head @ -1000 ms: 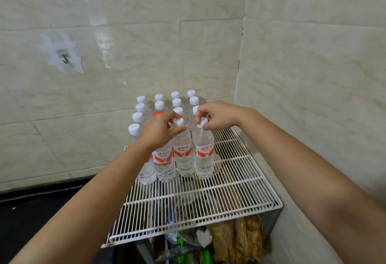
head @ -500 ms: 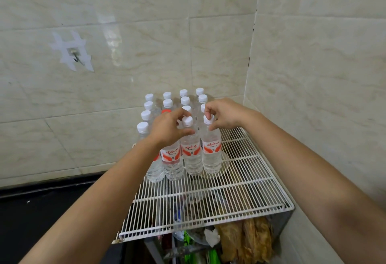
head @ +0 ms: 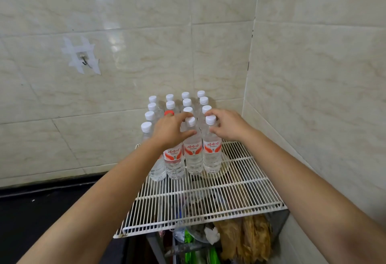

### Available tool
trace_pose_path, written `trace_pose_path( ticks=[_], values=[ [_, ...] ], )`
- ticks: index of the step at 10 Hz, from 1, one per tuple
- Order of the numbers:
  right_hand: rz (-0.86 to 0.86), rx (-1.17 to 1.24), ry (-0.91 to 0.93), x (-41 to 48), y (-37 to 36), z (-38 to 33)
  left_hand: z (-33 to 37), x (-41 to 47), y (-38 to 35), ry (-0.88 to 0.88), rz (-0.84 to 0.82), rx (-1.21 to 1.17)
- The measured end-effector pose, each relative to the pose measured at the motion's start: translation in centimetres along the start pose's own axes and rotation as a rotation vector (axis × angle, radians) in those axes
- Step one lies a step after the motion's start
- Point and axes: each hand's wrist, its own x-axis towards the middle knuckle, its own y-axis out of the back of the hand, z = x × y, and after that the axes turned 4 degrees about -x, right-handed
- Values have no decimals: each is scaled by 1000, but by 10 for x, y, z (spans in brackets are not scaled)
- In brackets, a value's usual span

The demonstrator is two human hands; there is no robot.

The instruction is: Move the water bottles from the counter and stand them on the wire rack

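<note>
Several clear water bottles with white caps and red-and-white labels stand upright in rows at the back of the white wire rack (head: 229,201). One bottle has a red cap (head: 169,113). My left hand (head: 170,131) hovers over the front row, thumb and fingers spread around the neck of a front bottle (head: 193,155), and it hides the cap of the bottle to the left. My right hand (head: 228,127) is at the front right bottle (head: 212,153). Its fingers curve loosely beside the neck and the cap is uncovered.
The rack sits in a corner of tiled walls (head: 313,96), which close it in behind and on the right. A dark counter (head: 31,211) lies to the left. A taped hook (head: 84,61) is on the back wall. Bags and dried food (head: 244,240) sit beneath the rack.
Both hands pinched front-row bottles at the caps before. Now the fingers have spread and come off the caps, and the bottles stand on the rack.
</note>
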Motion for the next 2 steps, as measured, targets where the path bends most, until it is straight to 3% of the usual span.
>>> trace_pose_path(
  ticks=[1,2],
  values=[
    [20,-3,-4,-13,-4,3,2,-3,10,-80,-3,154],
    [97,-2,-25,-22,-3,8,3,-16,11,-130,289,94]
  ],
)
